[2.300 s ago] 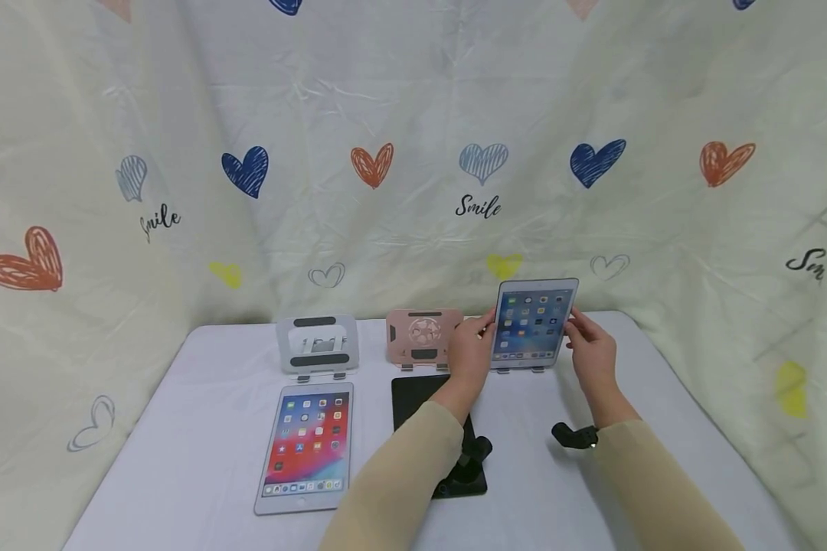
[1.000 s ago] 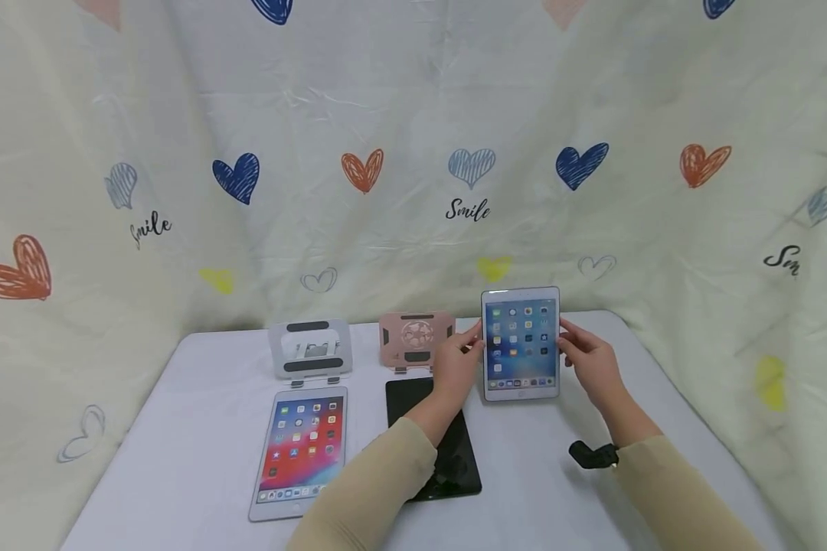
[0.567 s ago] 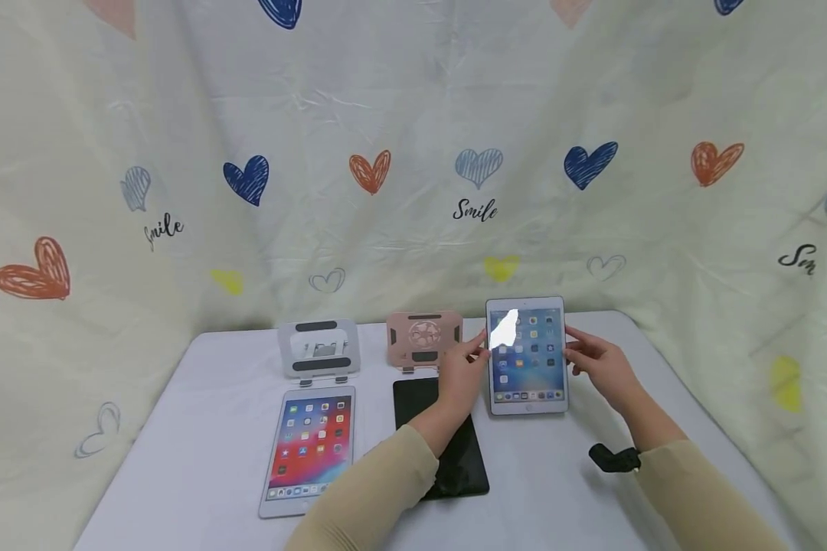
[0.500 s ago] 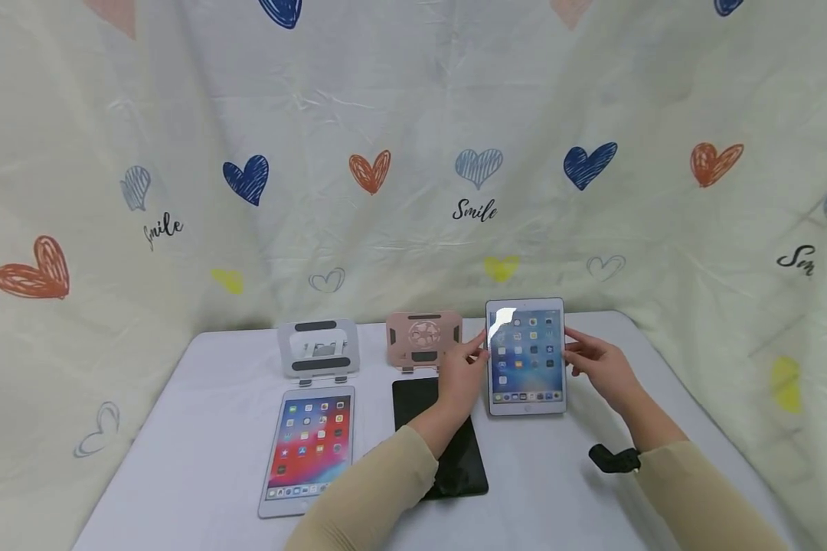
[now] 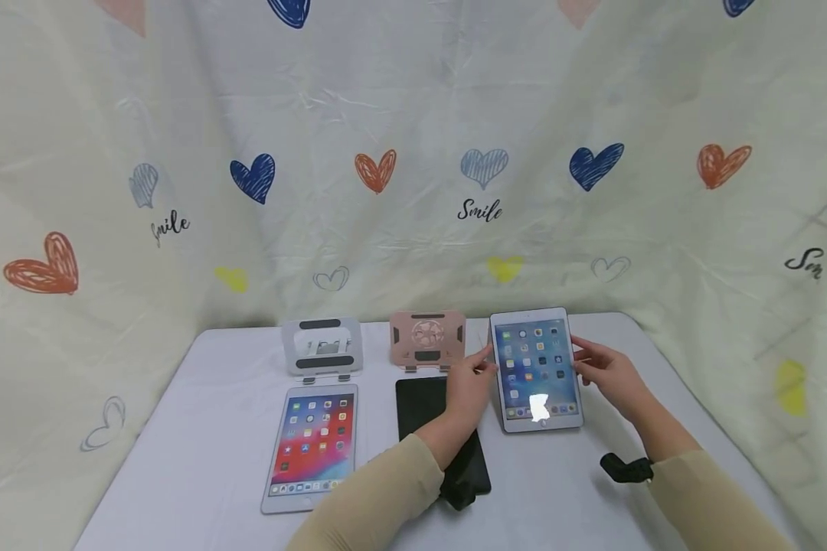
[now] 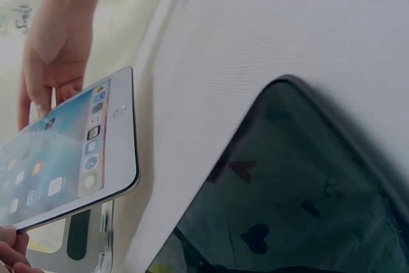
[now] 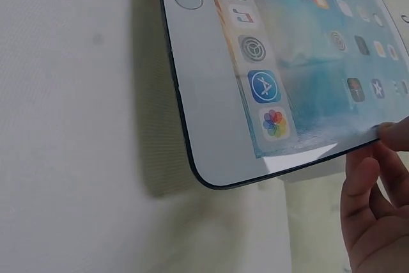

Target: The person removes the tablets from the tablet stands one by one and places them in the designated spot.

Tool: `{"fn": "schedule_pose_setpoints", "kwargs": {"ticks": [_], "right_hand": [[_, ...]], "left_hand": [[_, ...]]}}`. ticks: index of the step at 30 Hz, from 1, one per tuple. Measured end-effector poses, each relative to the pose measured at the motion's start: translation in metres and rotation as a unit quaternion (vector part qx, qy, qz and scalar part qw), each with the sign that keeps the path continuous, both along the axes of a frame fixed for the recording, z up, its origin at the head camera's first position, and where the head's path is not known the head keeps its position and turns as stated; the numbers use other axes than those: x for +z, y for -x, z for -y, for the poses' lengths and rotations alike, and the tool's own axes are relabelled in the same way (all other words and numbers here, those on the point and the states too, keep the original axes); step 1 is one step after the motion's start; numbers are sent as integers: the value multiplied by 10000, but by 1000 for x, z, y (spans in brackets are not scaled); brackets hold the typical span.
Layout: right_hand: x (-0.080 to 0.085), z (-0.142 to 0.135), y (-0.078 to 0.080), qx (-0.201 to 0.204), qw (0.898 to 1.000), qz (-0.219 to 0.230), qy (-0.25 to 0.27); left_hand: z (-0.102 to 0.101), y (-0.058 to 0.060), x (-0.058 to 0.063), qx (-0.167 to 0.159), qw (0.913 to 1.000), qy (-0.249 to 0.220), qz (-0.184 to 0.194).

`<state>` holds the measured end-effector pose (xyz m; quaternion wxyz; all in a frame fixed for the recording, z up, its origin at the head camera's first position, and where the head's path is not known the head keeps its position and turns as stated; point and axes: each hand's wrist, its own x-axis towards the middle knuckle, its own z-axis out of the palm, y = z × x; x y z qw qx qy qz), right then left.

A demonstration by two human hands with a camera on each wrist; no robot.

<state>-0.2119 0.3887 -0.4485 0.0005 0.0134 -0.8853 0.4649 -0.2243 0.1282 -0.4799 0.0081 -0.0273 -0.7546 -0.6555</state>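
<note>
Both hands hold a white-framed tablet [image 5: 534,367] with a lit blue screen, leaning back above the right part of the table. My left hand [image 5: 470,383] pinches its left edge. At the opposite edge, my right hand [image 5: 609,375] grips with thumb on the front and fingers curled behind, as the right wrist view shows. Beyond the tablet, a pale folding stand [image 6: 57,259] with a dark pad appears in the left wrist view; the tablet mostly hides it in the head view. A black tablet [image 5: 420,402] lies under my left forearm.
Another white tablet [image 5: 310,448] with a red and blue screen lies at left. Behind it stands a grey tablet stand [image 5: 322,346], and a pink stand [image 5: 427,337] is behind the black tablet. A heart-printed cloth [image 5: 413,229] hangs along the table's back.
The held tablet has come away from the stand area, lower and nearer to me, and now tilts back more. Both hands moved with it, keeping hold of its sides.
</note>
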Motion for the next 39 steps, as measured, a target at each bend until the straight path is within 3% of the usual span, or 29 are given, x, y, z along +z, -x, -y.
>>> {"fn": "schedule_pose_setpoints", "kwargs": {"ticks": [8,23,32,39], "right_hand": [[-8,-1,-6,84,9996,210,-170],[-20,-15,-20,235,9983,508,-180],[-20,-23,-26,301,9964,780,120],[-22,-28,-31,343,9951,915,148]], "left_hand": [[-3,-6,-6,33,9996,25,271],[-7,-20,-12,-705,9952,454,503],[-7,-29,-12,-1337,9818,1213,598],[-5,-35,-11,-1624,9716,1582,674]]}}
